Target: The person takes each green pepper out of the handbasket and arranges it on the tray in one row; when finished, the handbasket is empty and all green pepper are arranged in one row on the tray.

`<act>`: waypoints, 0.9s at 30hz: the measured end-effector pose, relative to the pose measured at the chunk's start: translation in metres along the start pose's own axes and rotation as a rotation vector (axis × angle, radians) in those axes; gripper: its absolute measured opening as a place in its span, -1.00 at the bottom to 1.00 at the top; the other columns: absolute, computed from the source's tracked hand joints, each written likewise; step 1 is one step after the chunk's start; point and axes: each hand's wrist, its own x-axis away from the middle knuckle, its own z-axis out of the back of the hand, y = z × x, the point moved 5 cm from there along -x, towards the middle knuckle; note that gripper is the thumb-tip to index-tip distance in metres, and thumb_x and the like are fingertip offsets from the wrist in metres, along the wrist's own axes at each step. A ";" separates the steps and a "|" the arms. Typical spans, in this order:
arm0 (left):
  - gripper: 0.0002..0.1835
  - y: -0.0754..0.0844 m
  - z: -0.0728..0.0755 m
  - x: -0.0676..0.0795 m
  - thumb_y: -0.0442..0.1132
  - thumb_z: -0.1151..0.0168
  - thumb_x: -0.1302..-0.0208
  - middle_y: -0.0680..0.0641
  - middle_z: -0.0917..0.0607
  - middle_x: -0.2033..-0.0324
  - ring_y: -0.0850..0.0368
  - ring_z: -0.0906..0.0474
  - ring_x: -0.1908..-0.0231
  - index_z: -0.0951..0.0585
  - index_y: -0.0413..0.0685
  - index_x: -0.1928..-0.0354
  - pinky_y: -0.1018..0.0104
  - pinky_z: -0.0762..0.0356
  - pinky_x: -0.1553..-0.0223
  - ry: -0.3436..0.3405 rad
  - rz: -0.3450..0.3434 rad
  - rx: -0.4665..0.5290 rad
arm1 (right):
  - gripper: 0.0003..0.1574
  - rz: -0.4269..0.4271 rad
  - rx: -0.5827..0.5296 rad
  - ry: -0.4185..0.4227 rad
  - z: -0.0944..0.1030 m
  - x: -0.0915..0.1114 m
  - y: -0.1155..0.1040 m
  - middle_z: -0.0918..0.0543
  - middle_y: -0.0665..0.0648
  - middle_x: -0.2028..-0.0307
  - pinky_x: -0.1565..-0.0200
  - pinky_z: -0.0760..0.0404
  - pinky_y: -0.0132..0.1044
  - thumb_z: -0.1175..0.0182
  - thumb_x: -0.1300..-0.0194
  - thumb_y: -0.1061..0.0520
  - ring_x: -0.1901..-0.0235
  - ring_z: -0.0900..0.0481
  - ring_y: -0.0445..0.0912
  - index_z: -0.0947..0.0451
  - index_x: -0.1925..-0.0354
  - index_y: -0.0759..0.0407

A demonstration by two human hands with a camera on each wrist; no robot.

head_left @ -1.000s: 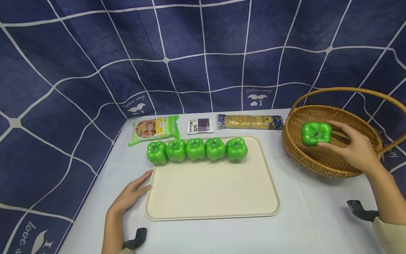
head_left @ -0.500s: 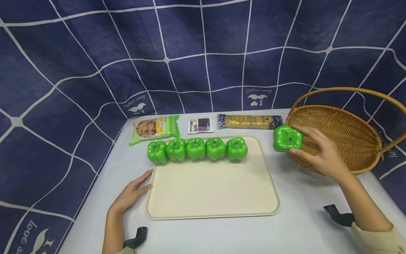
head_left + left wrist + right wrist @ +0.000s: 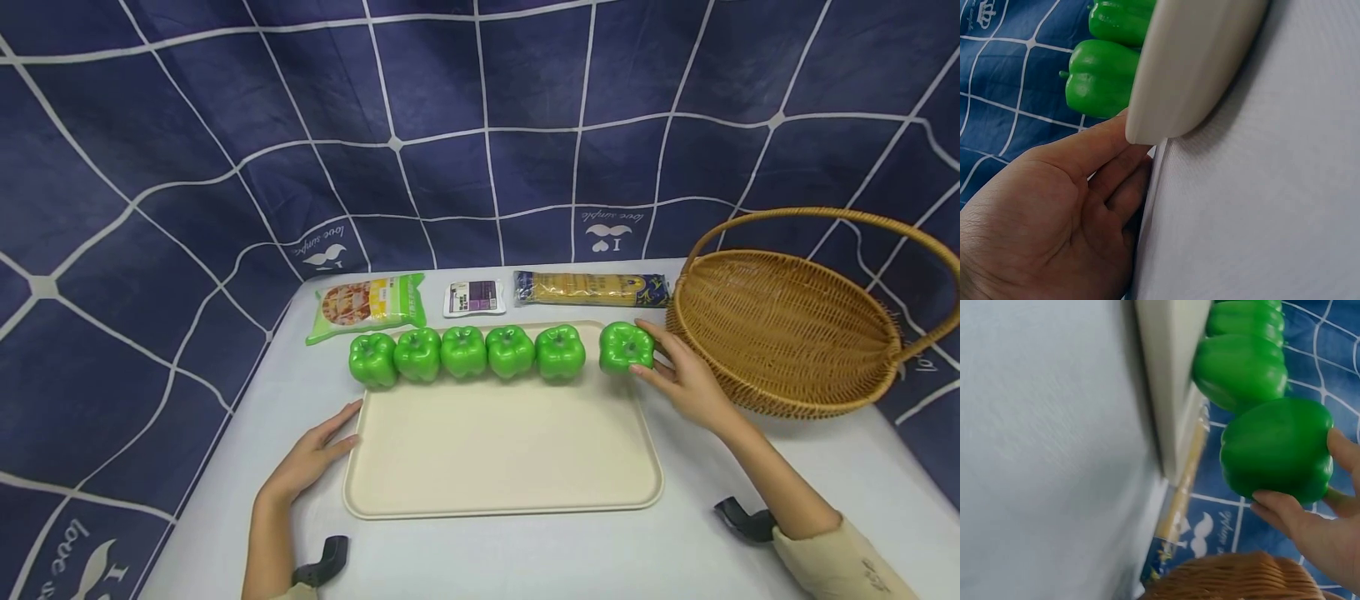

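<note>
My right hand [image 3: 686,379] pinches a glossy green bell pepper [image 3: 625,347] between thumb and fingers, over the right back corner of the cream tray [image 3: 502,450]. In the right wrist view the held pepper [image 3: 1277,450] hangs beyond the tray's edge, close to the end of the row. Several more green bell peppers [image 3: 462,351] stand side by side along the tray's back edge, stems upward. On the tray's left side, my left hand [image 3: 303,458] touches the rim with outstretched fingers. The left wrist view has those fingers [image 3: 1107,147] against the tray's edge.
A wicker basket [image 3: 787,333] with a tall arched handle stands at the right, its visible inside bare. Behind the tray lie a green-edged food packet [image 3: 367,306], a small white and purple packet [image 3: 473,297] and a long noodle-like packet [image 3: 590,288]. A blue checked cloth [image 3: 480,125] hangs behind.
My right hand has carried the bell pepper leftward out of the basket to the tray's right back corner. The left hand and the row of peppers have stayed in place.
</note>
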 end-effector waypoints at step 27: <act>-0.38 0.000 0.000 0.000 0.05 -0.13 -0.25 -0.17 -0.11 -0.37 -0.18 0.07 -0.36 -0.27 0.17 -0.35 -0.26 0.16 -0.26 0.007 -0.010 -0.006 | -0.15 -0.142 -0.055 -0.213 -0.022 -0.014 0.041 -0.04 0.30 -0.38 -0.17 -0.22 0.21 -0.08 -0.34 -0.03 -0.24 -0.15 0.34 0.11 -0.44 -0.06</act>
